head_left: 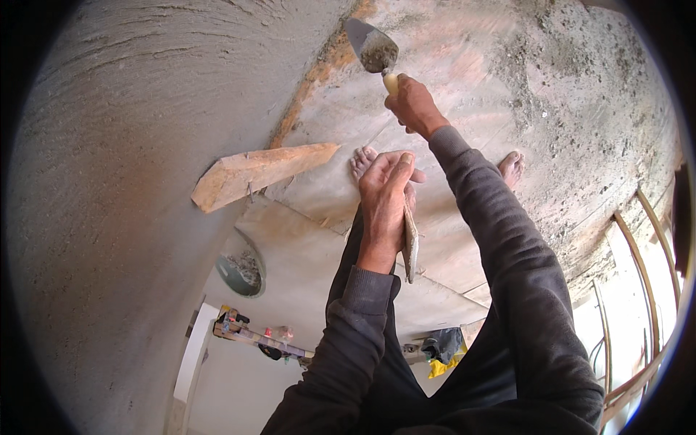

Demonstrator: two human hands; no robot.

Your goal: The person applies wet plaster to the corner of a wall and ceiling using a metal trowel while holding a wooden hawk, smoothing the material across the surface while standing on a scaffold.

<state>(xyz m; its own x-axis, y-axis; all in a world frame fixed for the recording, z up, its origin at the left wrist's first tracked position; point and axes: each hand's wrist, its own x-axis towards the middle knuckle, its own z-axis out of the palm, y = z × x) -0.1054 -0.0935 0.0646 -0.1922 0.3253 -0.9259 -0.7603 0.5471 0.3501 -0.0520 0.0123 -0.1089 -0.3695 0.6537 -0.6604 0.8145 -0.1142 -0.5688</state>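
My right hand (418, 106) is closed round the pale handle of a pointed trowel (372, 46), held out ahead of me. Some grey mortar clings to its blade. Nearer to me, my left hand (386, 190) is closed at the top of a thin flat board (410, 243), seen nearly edge-on, with a rough grey surface. Its far face and most of my gripping fingers are hidden. Left of that hand, a wooden piece (264, 172) with nails in it juts out by the wall.
A grey plastered wall (123, 181) fills the left side. Mortar crumbs (573, 80) litter the boards at the far right. A green basin (241, 272) with mortar stands lower left, near a cluttered ledge (254, 337). Curved wooden bars (638, 272) rise at the right. My bare feet (512, 167) stand apart.
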